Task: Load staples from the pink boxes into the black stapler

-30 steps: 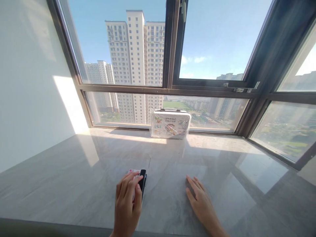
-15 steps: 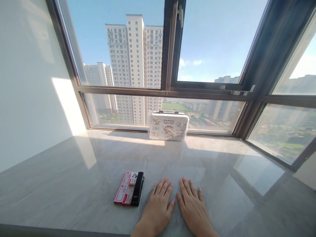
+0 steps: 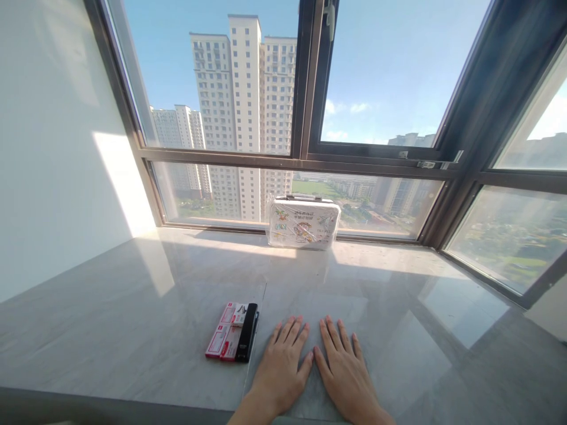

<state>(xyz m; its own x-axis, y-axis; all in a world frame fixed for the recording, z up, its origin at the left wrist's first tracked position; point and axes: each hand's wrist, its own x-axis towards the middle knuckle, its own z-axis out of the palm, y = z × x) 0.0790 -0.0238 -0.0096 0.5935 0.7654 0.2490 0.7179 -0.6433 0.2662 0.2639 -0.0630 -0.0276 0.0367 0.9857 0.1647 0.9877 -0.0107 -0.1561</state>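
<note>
Both of my hands lie palm down on the grey marbled windowsill [image 3: 146,342], holding nothing. My left hand [image 3: 283,366] has its fingers stretched forward and its thumb out to the right. Beside it, my right hand [image 3: 346,366] is flat too, with its thumb tip touching or almost touching the left thumb. To the left of my left hand, and apart from it, lies a black stapler [image 3: 247,333]. Small red and white boxes [image 3: 224,341] sit close against the stapler's left side; one shows a stapler picture.
A small white suitcase [image 3: 305,223] in clear plastic wrap, printed with cartoons, stands upright at the back against the window frame [image 3: 212,158]. A white wall [image 3: 57,177] bounds the sill on the left. The sill's front edge [image 3: 110,400] runs along the bottom.
My hands have drawn slightly closer, narrowing the gap between the thumbs. The whole view has shifted a little; the stapler, boxes and suitcase keep their places on the sill.
</note>
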